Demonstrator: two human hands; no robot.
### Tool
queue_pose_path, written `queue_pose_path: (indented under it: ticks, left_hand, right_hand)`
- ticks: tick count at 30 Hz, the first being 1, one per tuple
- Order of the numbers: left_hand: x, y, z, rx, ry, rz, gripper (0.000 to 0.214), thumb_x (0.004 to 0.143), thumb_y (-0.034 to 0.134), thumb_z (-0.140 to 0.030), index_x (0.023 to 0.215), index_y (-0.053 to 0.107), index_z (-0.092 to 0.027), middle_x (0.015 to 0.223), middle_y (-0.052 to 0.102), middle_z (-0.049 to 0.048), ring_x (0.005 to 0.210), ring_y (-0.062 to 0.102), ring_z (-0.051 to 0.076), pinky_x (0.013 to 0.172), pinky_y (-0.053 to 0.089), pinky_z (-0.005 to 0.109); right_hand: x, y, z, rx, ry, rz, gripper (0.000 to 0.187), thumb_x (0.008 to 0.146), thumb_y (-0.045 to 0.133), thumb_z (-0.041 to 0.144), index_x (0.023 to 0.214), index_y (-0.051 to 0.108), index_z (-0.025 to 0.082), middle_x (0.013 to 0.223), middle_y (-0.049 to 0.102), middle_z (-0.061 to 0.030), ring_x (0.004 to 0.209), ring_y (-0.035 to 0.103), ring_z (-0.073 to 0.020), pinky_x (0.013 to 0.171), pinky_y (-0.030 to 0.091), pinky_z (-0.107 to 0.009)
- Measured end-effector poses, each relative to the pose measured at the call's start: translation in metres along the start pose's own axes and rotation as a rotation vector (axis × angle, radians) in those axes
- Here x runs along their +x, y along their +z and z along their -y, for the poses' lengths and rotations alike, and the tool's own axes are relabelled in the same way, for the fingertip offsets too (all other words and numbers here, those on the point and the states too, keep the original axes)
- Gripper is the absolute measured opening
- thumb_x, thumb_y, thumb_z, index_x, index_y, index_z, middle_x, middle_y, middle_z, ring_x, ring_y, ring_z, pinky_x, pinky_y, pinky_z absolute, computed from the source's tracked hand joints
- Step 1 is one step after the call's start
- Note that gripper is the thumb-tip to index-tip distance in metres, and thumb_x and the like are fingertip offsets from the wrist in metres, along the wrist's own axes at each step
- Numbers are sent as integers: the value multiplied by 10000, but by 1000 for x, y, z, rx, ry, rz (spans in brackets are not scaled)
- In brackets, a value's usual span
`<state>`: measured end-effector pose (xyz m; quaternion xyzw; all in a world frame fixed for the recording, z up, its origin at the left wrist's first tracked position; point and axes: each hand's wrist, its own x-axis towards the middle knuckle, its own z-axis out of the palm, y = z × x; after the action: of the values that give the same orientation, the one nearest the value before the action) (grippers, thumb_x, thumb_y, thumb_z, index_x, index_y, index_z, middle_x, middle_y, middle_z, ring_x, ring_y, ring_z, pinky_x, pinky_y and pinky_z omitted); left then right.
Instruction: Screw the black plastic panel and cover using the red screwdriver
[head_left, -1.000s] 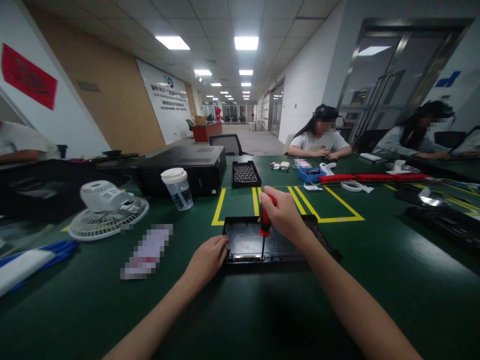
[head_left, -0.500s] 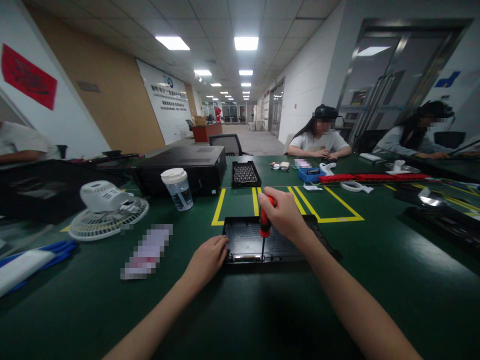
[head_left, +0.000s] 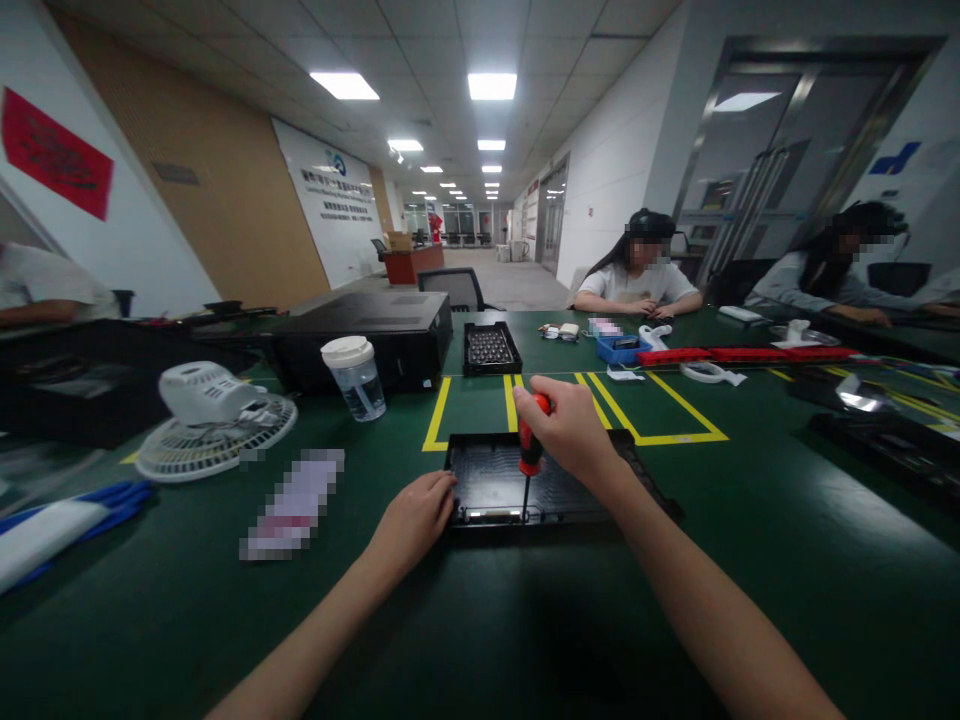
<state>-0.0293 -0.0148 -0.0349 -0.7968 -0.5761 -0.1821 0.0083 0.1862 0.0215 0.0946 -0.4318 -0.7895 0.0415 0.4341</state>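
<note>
A flat black plastic panel [head_left: 487,485] lies on the green table in front of me. My right hand [head_left: 574,432] is closed round a red-and-black screwdriver [head_left: 529,448], held upright with its tip down on the panel's near edge. My left hand [head_left: 415,519] grips the panel's left near corner, fingers curled on its rim.
A black tray of small parts [head_left: 490,348] sits beyond yellow floor-tape markings [head_left: 645,438]. To the left are a lidded clear cup [head_left: 355,376], a white desk fan lying down [head_left: 214,418] and a black computer case [head_left: 375,334]. Two people sit across at the right, with a blue bin [head_left: 621,348] and red strips [head_left: 742,354] near them.
The screwdriver handle has shifted very slightly in my right hand. My left hand and the panel have stayed put.
</note>
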Motion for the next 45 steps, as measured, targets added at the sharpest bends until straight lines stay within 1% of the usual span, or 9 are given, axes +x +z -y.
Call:
queue_pose_path:
  ticks: [8, 19, 24, 29, 34, 38, 41, 43, 45]
  left_hand:
    - [1, 0, 0, -16, -5, -7, 293, 881, 369, -233, 1083, 576, -185, 1141, 600, 96, 1039, 569, 204, 925, 435, 350]
    - [1, -3, -1, -17, -18, 1, 292, 881, 376, -230, 1092, 572, -182, 1148, 597, 97, 1042, 567, 202, 927, 432, 352]
    - [1, -3, -2, -2, -4, 5, 301, 883, 370, -228, 1095, 572, -159, 1144, 600, 114, 1043, 567, 204, 931, 431, 345]
    - [0, -1, 0, -19, -11, 1, 289, 875, 382, -218, 1086, 574, -172, 1132, 608, 108, 1039, 568, 202, 936, 425, 352]
    - [1, -1, 0, -41, -31, 2, 282, 865, 396, -213, 1080, 577, -183, 1145, 606, 97, 1037, 569, 203, 935, 423, 363]
    - [1, -2, -2, -15, -25, 2, 294, 877, 375, -227, 1081, 580, -170, 1144, 605, 107, 1033, 571, 204, 931, 428, 355]
    - [1, -2, -2, 6, -13, 4, 303, 881, 371, -233, 1084, 582, -155, 1141, 605, 114, 1039, 569, 207, 931, 428, 339]
    - [1, -2, -2, 12, -8, 6, 304, 881, 373, -233, 1089, 581, -155, 1139, 606, 112, 1037, 571, 207, 930, 429, 334]
    - [1, -2, -2, 13, -8, 8, 306, 882, 373, -233, 1094, 580, -159, 1141, 604, 111, 1039, 571, 207, 929, 430, 336]
  right_hand:
    - [-1, -2, 3, -35, 33, -17, 384, 830, 433, 376, 533, 286, 181, 487, 277, 42, 470, 282, -91, 513, 197, -253]
    - [-2, 3, 1, -39, 44, -32, 367, 823, 431, 394, 556, 284, 189, 486, 283, 45, 467, 282, -95, 508, 205, -247]
    - [-3, 2, 3, -27, 58, -8, 350, 833, 418, 391, 573, 296, 190, 489, 308, 43, 467, 320, -99, 508, 215, -242]
    - [-3, 4, 2, 39, 57, 26, 307, 855, 396, 372, 610, 371, 189, 520, 381, 36, 501, 398, -106, 533, 269, -225]
    - [-2, 5, -1, 103, 44, 74, 375, 871, 382, 392, 575, 458, 174, 524, 450, 18, 528, 451, -112, 555, 314, -222]
    - [0, 7, -2, 280, 47, 117, 361, 867, 402, 371, 653, 593, 151, 590, 561, -12, 577, 527, -126, 584, 380, -230]
    - [2, 11, -5, 521, 69, 159, 307, 855, 432, 336, 772, 645, 130, 723, 639, -49, 678, 598, -147, 657, 450, -252]
    - [3, 15, -6, 704, 97, 180, 275, 837, 469, 328, 820, 651, 123, 795, 658, -69, 744, 625, -160, 718, 484, -281]
    - [4, 18, -8, 901, 158, 227, 253, 815, 506, 332, 847, 641, 121, 822, 663, -77, 749, 643, -164, 738, 511, -310]
